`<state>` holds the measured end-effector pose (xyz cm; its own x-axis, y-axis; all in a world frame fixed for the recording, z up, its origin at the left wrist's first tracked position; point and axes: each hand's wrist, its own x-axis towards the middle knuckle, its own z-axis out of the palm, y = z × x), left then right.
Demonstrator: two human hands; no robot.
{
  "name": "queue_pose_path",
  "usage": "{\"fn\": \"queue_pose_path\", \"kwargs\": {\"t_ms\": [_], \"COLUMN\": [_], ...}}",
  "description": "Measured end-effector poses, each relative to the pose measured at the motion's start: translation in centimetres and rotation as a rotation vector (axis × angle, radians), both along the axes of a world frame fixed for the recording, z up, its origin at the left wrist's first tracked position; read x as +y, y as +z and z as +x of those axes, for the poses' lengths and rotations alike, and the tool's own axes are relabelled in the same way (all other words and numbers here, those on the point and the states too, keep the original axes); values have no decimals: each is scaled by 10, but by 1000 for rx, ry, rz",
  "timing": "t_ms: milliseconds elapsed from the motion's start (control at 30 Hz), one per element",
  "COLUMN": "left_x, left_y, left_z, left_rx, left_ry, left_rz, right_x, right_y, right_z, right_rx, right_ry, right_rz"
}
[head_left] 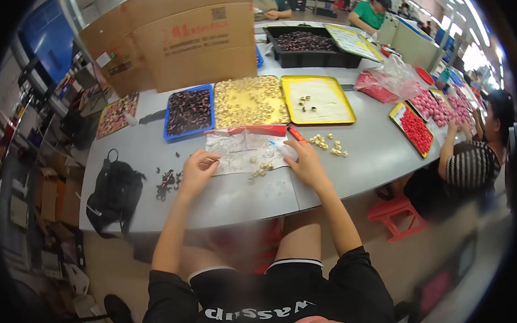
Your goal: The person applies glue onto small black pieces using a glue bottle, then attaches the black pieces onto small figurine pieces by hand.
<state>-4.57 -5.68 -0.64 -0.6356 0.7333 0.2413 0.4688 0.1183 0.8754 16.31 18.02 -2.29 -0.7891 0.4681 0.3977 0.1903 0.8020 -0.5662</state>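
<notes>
Across the grey table [240, 203], I see the fingers of the right hand [305, 163] grasping a small translucent, blue-tipped bottle [289, 153] by a crinkled white sheet's [231, 161] right side; small round cream-coloured pieces [263, 169] lie on it, and the left hand [199, 170] bunches its fingers opposite, holding what I cannot tell
</notes>
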Motion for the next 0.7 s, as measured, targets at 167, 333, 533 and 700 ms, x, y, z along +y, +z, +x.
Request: {"fn": "queue_pose_path", "kwargs": {"t_ms": [167, 333, 533, 700], "left_x": [15, 38, 56, 56], "left_y": [6, 4, -9, -20], "left_z": [-7, 0, 12, 16], "left_rx": [-339, -315, -138, -185], "left_ry": [-78, -116, -127, -156], "left_rz": [275, 319, 294, 345], "right_x": [19, 21, 17, 11], "right_y": [-5, 37, 54, 30], "right_z": [-6, -25, -71, -91], "right_rx": [132, 211, 221, 439], "right_ry": [11, 287, 461, 412], "right_rz": [-46, -740, -966, -1274]}}
